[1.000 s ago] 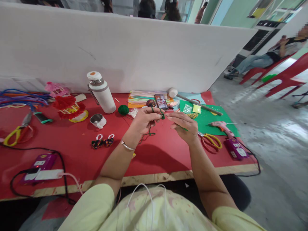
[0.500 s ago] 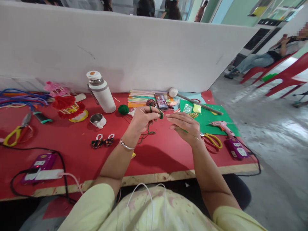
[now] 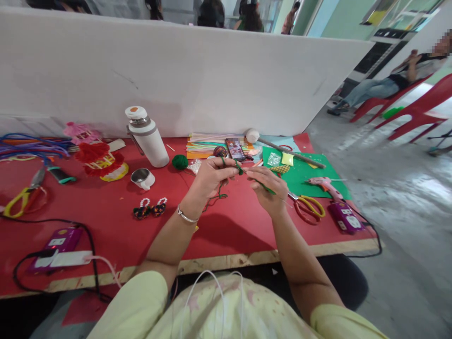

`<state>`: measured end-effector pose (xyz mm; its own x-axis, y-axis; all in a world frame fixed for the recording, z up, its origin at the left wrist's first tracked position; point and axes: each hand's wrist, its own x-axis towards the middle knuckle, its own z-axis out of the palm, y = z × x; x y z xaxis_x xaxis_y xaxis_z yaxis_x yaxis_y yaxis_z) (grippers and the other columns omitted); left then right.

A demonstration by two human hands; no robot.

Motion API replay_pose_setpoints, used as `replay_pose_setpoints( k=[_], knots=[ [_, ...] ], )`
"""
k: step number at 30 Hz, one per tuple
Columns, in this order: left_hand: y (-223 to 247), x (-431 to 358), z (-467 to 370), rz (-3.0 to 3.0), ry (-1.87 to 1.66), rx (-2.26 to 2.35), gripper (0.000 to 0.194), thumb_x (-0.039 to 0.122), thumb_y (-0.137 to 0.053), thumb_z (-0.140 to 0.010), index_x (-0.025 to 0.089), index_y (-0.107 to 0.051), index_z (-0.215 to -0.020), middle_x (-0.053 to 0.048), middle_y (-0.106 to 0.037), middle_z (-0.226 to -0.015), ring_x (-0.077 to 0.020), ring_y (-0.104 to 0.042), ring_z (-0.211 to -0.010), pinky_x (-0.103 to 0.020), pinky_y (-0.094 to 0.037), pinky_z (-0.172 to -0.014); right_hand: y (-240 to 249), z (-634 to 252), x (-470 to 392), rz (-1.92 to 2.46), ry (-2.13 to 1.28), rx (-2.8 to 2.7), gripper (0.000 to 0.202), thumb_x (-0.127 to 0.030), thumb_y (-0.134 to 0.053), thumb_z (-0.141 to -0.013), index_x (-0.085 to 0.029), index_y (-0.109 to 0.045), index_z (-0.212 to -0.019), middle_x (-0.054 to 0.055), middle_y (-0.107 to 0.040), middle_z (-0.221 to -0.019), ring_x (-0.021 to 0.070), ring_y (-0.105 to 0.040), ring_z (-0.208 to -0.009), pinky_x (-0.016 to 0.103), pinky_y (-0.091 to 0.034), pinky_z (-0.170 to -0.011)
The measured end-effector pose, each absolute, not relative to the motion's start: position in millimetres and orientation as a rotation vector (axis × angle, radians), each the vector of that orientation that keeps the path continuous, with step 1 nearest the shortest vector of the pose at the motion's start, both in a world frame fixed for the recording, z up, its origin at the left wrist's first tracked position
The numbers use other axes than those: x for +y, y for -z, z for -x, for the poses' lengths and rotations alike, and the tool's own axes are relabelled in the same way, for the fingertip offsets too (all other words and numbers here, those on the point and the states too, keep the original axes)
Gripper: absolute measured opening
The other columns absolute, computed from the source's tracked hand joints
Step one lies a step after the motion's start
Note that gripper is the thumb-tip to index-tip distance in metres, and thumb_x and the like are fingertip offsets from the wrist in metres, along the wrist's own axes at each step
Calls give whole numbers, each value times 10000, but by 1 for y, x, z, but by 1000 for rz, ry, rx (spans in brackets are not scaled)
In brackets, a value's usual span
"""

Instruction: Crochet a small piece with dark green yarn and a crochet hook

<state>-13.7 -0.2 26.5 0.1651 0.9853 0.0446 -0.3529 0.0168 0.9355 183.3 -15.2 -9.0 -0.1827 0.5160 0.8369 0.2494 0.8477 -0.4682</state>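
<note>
My left hand pinches a small piece of green crochet, with green yarn looped over its index finger. A loose tail of that yarn hangs below onto the red table. In my right hand is a crochet hook with a green handle; its thin shaft points at the crochet piece, and the tip is too small to make out. Left of my left hand lies a green yarn ball. A phone and a multicoloured yarn ball lie just beyond my hands.
On the red table are a white flask, a steel cup, bead-trimmed bows and scissors. A pink glue gun sits at the right by a purple power box. A white partition stands behind.
My right hand has turned and closed in on the crochet piece, and the hook's green handle now shows in it. My left hand stays nearly in place with the yarn.
</note>
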Motion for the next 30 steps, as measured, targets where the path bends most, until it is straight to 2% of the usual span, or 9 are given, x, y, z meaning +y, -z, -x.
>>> replay_pose_setpoints(
  k=[7, 12, 15, 19, 24, 30],
  knots=[
    [-27, 0, 16, -979, -1244, 788, 226, 255, -878, -619, 166, -797, -810, -5, -708, -675, -101, -612, -555, -196, -378, -425, 29, -159, -13, 607, -627, -1369, 271, -459, -690, -991, -274, -814, -1145, 84, -838, -1074, 235, -803, -934, 356, -674, -706],
    [-26, 0, 16, -1077, -1308, 858, 217, 267, -831, -686, 166, -824, -877, -3, -691, -644, -103, -576, -544, -220, -426, -469, 34, -153, -10, 632, -713, -1212, 251, -442, -705, -984, -251, -824, -1095, 76, -838, -1007, 215, -797, -874, 324, -648, -678],
    [-24, -1, 15, -1243, -1404, 943, 238, 287, -815, -738, 180, -840, -950, -27, -738, -761, -107, -589, -596, -230, -436, -510, 34, -152, -10, 640, -718, -1215, 234, -432, -715, -979, -262, -826, -1094, 64, -836, -1022, 212, -795, -877, 328, -646, -691],
    [-20, 0, 13, -1405, -1490, 995, 216, 266, -788, -752, 178, -842, -942, -60, -778, -934, -102, -595, -636, -229, -427, -526, 30, -151, -12, 705, -806, -1147, 259, -496, -738, -947, -274, -836, -1037, 45, -832, -985, 203, -789, -841, 333, -646, -706],
    [-17, 3, 12, -1348, -1371, 1005, 244, 309, -721, -818, 150, -836, -962, -1, -670, -626, -88, -499, -479, -234, -384, -467, 27, -149, -11, 657, -1003, -957, 318, -573, -833, -830, -272, -837, -930, 26, -822, -930, 166, -755, -748, 292, -614, -644],
    [-17, 1, 7, -1322, -1279, 1042, 298, 346, -746, -814, 146, -835, -1017, 9, -667, -589, -75, -481, -436, -220, -375, -438, 26, -149, -9, 608, -1118, -847, 338, -581, -867, -788, -273, -832, -923, 7, -807, -876, 127, -728, -733, 232, -574, -610]
  ],
)
